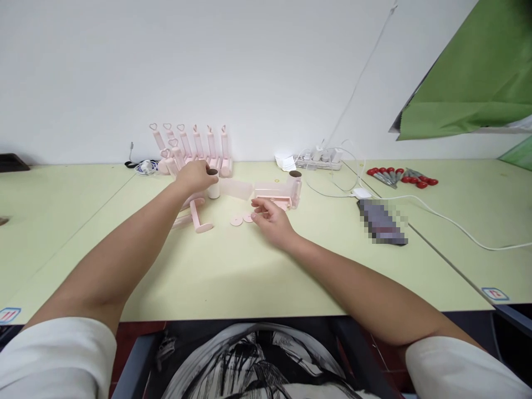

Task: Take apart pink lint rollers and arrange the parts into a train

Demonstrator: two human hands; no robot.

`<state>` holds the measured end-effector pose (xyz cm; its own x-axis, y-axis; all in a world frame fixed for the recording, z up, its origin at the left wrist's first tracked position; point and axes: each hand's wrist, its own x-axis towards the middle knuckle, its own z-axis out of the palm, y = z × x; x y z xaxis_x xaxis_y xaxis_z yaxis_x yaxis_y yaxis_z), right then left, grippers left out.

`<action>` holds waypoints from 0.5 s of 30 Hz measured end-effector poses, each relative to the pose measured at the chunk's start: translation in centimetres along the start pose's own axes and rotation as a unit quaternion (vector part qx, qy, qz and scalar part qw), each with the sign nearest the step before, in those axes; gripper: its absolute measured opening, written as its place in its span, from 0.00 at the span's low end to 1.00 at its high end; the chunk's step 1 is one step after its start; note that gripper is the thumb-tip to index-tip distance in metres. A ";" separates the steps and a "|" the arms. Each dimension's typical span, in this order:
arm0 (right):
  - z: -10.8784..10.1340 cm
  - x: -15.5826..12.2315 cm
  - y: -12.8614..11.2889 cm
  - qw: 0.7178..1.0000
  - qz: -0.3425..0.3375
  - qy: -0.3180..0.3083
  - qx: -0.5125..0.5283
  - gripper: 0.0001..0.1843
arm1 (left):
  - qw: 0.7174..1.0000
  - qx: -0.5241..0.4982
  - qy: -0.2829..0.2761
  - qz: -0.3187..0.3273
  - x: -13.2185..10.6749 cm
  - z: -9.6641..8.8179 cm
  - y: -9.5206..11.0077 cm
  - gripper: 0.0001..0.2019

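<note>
My left hand (195, 177) is closed on a white roll (213, 191) with a brown cardboard core, which stands upright on the table. Just in front of it are pink plastic frame pieces (198, 219) with round ends. Over to the right, my right hand (272, 221) has its fingers loosely curved and apart, with nothing visible between them. Its fingertips are beside two flat pink discs (236, 221). Behind that hand lie a clear pinkish case (272, 190), a pink open frame (282, 200) and an upright clear tube (296, 194) around a second cardboard-cored roll (295, 175).
Several pink rollers with heart-shaped loops (210, 145) stand by the wall. A power strip (320, 163) with white cables sits at the back. On the right are red-handled tools (386, 174) and a pixelated dark object (382, 221) on the pale green table (233, 277).
</note>
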<state>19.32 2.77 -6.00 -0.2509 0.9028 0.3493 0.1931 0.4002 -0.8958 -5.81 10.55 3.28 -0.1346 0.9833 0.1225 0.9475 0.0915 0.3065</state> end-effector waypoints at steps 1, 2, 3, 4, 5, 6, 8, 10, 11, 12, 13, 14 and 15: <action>-0.1 0.7 -0.3 0.998 -0.030 -0.008 -0.063 0.17 | 1.000 0.009 0.001 -0.007 0.1 -0.1 0.1 0.20; -0.2 1.6 -0.7 0.989 -0.058 -0.020 -0.137 0.16 | 1.000 0.019 0.003 -0.012 0.2 -0.2 0.1 0.20; -0.1 2.9 -1.2 0.972 -0.084 -0.038 -0.216 0.16 | 0.999 0.030 0.005 -0.016 0.3 -0.2 0.2 0.19; 0.0 4.3 -1.7 0.949 -0.096 -0.059 -0.293 0.17 | 0.999 0.038 0.007 -0.020 0.4 -0.3 0.3 0.19; 0.3 5.9 -2.1 0.923 -0.093 -0.084 -0.363 0.19 | 0.999 0.042 0.007 -0.022 0.4 -0.4 0.3 0.19; 0.6 7.6 -2.5 0.898 -0.082 -0.106 -0.419 0.22 | 0.999 0.044 0.005 -0.024 0.3 -0.4 0.4 0.19; 1.3 10.6 -3.0 0.854 -0.017 -0.162 -0.494 0.27 | 0.999 0.045 -0.002 -0.027 0.2 -0.5 0.5 0.19; 1.8 12.6 -3.2 0.828 0.050 -0.212 -0.517 0.25 | 0.998 0.050 -0.008 -0.024 -0.1 -0.5 0.3 0.20; 1.8 13.1 -3.1 0.821 0.071 -0.231 -0.517 0.23 | 0.998 0.053 -0.009 -0.021 -0.2 -0.4 0.2 0.20; 1.7 13.4 -3.1 0.819 0.079 -0.244 -0.513 0.22 | 0.998 0.053 -0.009 -0.017 -0.2 -0.4 0.0 0.21; 1.5 13.4 -3.0 0.819 0.079 -0.253 -0.510 0.22 | 0.999 0.050 -0.009 -0.015 -0.3 -0.4 -0.1 0.21; 1.2 13.3 -2.9 0.818 0.077 -0.259 -0.508 0.23 | 0.999 0.045 -0.009 -0.013 -0.3 -0.3 -0.3 0.21; 0.8 13.1 -2.9 0.818 0.073 -0.264 -0.506 0.24 | 0.999 0.037 -0.009 -0.013 -0.2 -0.2 -0.4 0.22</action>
<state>14.75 13.34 0.93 -0.4781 0.8657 -0.1482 0.8768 0.4605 -0.1383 -6.18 10.29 3.33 -0.1545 0.9830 0.0991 0.9626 0.1272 0.2393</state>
